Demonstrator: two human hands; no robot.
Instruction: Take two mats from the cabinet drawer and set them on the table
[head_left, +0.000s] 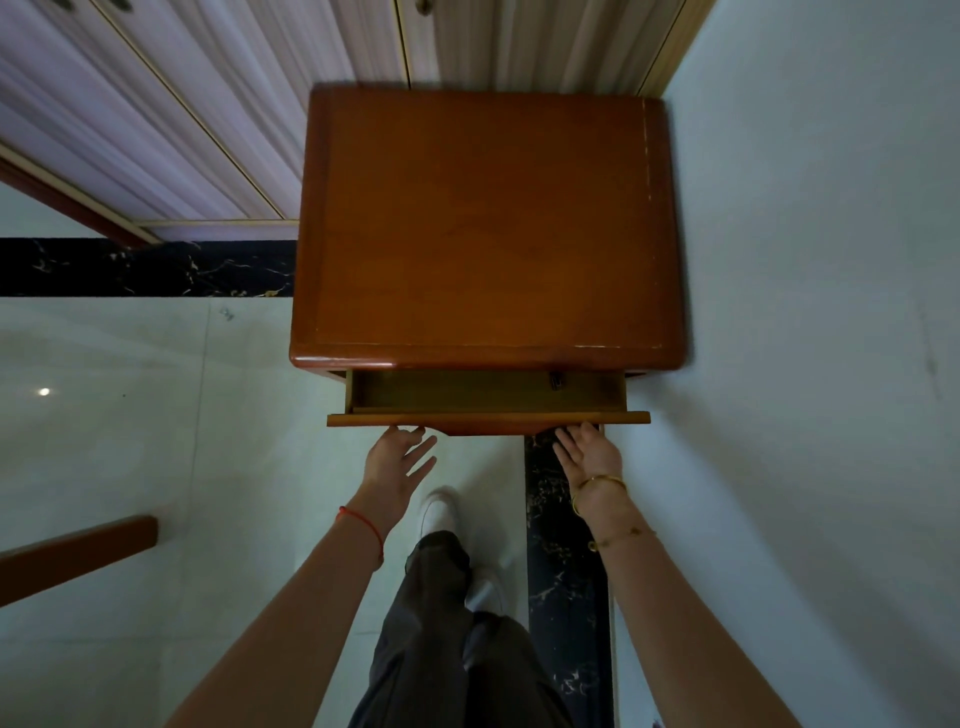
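Observation:
A brown wooden cabinet (488, 223) stands against the wall, its top bare. Its top drawer (488, 418) is pulled out a short way, showing a narrow strip of bare wooden bottom; no mats are visible in that strip. My left hand (397, 460) reaches under the left part of the drawer front, fingers spread and fairly straight, fingertips touching its lower edge. My right hand (589, 452) is at the right part of the drawer front, palm turned inward, fingertips at the lower edge. Neither hand holds anything.
A white wall (805, 312) runs close along the cabinet's right side. Pale wardrobe doors (208, 104) stand behind on the left. The floor has glossy white tiles with black marble strips (566, 571). A brown wooden edge (78, 556) juts in at the lower left. My legs and white shoes are below.

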